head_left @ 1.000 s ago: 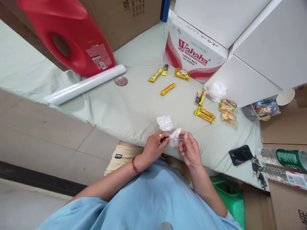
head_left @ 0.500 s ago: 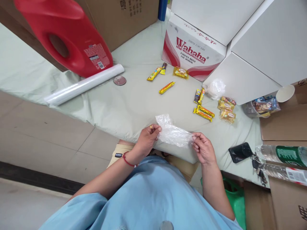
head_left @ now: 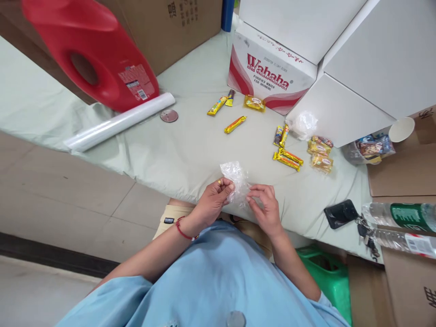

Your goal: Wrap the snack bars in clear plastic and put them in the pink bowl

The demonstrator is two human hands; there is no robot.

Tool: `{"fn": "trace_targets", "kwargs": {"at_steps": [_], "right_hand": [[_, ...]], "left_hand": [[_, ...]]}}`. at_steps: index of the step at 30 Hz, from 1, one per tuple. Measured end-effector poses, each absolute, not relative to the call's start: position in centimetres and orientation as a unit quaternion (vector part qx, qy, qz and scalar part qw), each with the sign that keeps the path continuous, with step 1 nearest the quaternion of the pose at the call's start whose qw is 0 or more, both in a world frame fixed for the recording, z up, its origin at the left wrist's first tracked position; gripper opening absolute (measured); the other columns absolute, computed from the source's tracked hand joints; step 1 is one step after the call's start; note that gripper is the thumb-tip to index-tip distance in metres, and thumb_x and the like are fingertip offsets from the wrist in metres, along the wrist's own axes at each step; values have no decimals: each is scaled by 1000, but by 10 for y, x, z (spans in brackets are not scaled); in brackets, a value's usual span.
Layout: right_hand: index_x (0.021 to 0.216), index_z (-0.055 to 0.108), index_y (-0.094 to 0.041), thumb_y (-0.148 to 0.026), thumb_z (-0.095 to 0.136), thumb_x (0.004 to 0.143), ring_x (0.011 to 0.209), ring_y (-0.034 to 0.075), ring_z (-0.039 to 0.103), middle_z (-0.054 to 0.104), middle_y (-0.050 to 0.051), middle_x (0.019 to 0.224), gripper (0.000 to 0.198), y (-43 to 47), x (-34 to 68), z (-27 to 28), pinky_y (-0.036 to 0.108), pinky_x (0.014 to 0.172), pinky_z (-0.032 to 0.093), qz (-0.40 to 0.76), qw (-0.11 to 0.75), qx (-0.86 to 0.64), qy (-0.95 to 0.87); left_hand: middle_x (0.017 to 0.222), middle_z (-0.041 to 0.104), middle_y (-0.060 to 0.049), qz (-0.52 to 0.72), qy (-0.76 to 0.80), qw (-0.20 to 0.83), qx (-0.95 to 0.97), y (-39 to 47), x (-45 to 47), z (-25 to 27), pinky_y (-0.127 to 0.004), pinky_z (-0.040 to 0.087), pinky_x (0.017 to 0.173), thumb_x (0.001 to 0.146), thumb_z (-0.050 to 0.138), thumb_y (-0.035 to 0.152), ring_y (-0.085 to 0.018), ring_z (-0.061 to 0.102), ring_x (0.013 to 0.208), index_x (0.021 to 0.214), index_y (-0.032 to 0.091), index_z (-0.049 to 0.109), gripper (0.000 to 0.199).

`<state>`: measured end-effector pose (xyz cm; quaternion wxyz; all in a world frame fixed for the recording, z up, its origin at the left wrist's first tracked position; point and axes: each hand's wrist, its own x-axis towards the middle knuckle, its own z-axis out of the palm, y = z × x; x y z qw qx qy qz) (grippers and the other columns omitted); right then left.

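A crumpled piece of clear plastic film (head_left: 238, 179) is bunched up between my hands at the table's near edge. My left hand (head_left: 216, 195), with a ring and a red bracelet, pinches the film's left side between thumb and fingers. At its right edge, the thumb and fingertips of my right hand (head_left: 265, 206) come together on the film. Beyond them lie yellow-wrapped snack bars (head_left: 288, 159) and one lone bar (head_left: 235, 124). Clear-wrapped yellow snacks (head_left: 321, 162) are farther right, beside a crumpled ball of clear plastic (head_left: 303, 125).
A film roll (head_left: 119, 122), round disc (head_left: 169, 116) and red jug (head_left: 102, 59) stand left. A Wahaha carton (head_left: 269, 72) is at the back. On the right are a snack tub (head_left: 354, 154), phone (head_left: 340, 214), keys (head_left: 368, 236) and plastic bottles (head_left: 378, 213).
My right hand has moved left towards my left hand. The film, stretched out between them before, is now gathered into a smaller bunch. My left hand has barely shifted.
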<state>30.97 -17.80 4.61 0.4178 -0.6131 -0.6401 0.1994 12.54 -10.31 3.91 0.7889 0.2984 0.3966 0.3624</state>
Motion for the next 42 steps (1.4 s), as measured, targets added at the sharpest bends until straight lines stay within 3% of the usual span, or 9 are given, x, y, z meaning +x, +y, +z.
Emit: {"fn": "trace_targets", "kwargs": {"at_steps": [6, 11, 17, 20, 23, 25, 30, 35, 42], "right_hand": [[92, 64, -24, -47, 70, 98, 74, 16, 65, 69, 1, 83, 25, -181, 342, 52, 30, 71, 55, 443, 496, -600, -445], [86, 55, -24, -51, 86, 81, 44, 6, 40, 56, -6, 71, 42, -187, 342, 65, 18, 36, 29, 577, 535, -567, -246], [88, 55, -24, -38, 87, 82, 44, 3, 18, 46, -8, 74, 36, -192, 334, 80, 12, 33, 22, 559, 633, -504, -183], [85, 54, -23, -36, 89, 81, 46, 2, 13, 41, -9, 74, 37, -190, 330, 86, 9, 34, 24, 537, 685, -462, -168], [84, 54, -23, -39, 88, 83, 46, 2, 11, 39, -9, 72, 38, -188, 323, 91, 9, 33, 22, 533, 694, -446, -188], [87, 55, -25, -43, 85, 86, 44, 2, 12, 41, -9, 71, 35, -187, 319, 93, 11, 32, 20, 534, 676, -462, -210], [89, 60, -24, -47, 86, 84, 39, 2, 29, 57, -7, 71, 35, -194, 336, 94, 16, 33, 21, 476, 607, -587, -247], [98, 70, -22, -45, 87, 84, 43, 6, 42, 67, -1, 74, 32, -204, 369, 98, 20, 38, 30, 393, 521, -676, -343], [100, 71, -25, -47, 83, 87, 72, 14, 64, 69, 3, 94, 29, -198, 357, 102, 29, 63, 56, 305, 649, -610, -339]], "left_hand": [[68, 49, 5, 298, 401, 798, 337, -86, 98, 40, -21, 25, 49, 68, 93, 53, -6, 34, 55, 78, 18, 67, 45], [71, 55, 3, 354, 448, 732, 373, -78, 93, 38, -21, 36, 55, 70, 90, 52, -9, 43, 61, 87, 19, 74, 41], [65, 57, 1, 342, 401, 743, 413, -93, 98, 56, -23, 31, 49, 83, 77, 62, -9, 44, 54, 74, 19, 65, 45], [66, 60, 1, 238, 359, 770, 470, -108, 115, 64, -24, 34, 49, 86, 76, 58, -11, 48, 54, 83, 20, 67, 39], [89, 70, -3, 236, 356, 749, 506, -118, 139, 63, -26, 45, 61, 80, 82, 46, -14, 59, 70, 99, 21, 70, 34], [96, 71, -4, 257, 348, 737, 520, -119, 153, 58, -28, 48, 69, 77, 82, 43, -16, 61, 78, 96, 20, 71, 32], [75, 64, 0, 279, 346, 735, 512, -109, 154, 52, -29, 45, 72, 80, 75, 39, -15, 58, 74, 74, 20, 62, 24], [84, 66, 0, 264, 352, 793, 422, -98, 138, 57, -29, 50, 76, 72, 77, 27, -14, 66, 75, 73, 20, 53, 25], [63, 54, 7, 350, 464, 757, 298, -93, 140, 49, -21, 37, 54, 63, 63, 19, -8, 47, 54, 83, 21, 59, 21]]}}
